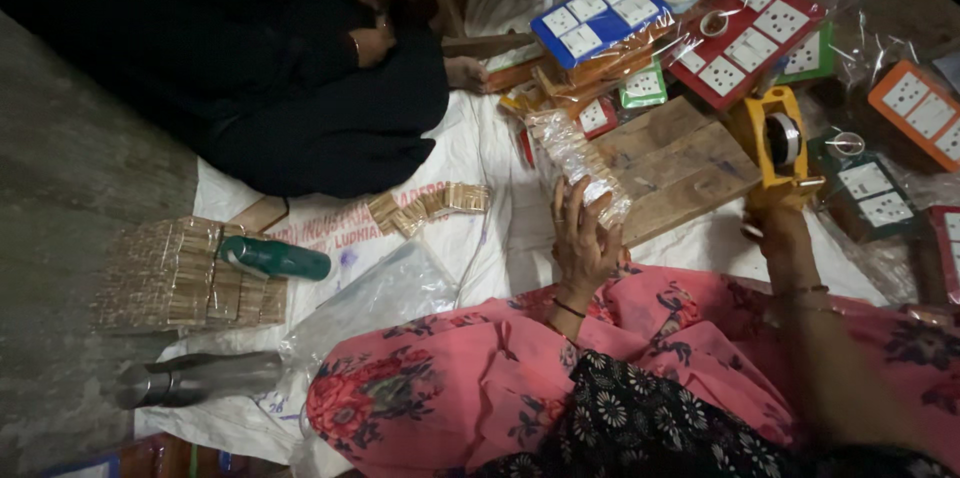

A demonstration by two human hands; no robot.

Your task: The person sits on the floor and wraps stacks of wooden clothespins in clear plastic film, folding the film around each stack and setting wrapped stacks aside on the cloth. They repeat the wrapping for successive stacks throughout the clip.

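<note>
My left hand grips a long clear plastic packet of small tan pieces, holding it up over a wooden board. My right hand holds the handle of a yellow tape dispenser, whose roll rests at the board's right edge. Pink floral cloth covers my lap below both hands.
Coloured boards with white square pieces, blue, red and orange, lie at the back. A person in black sits at the upper left. A stack of tan bundles, a green bottle and a steel bottle lie left.
</note>
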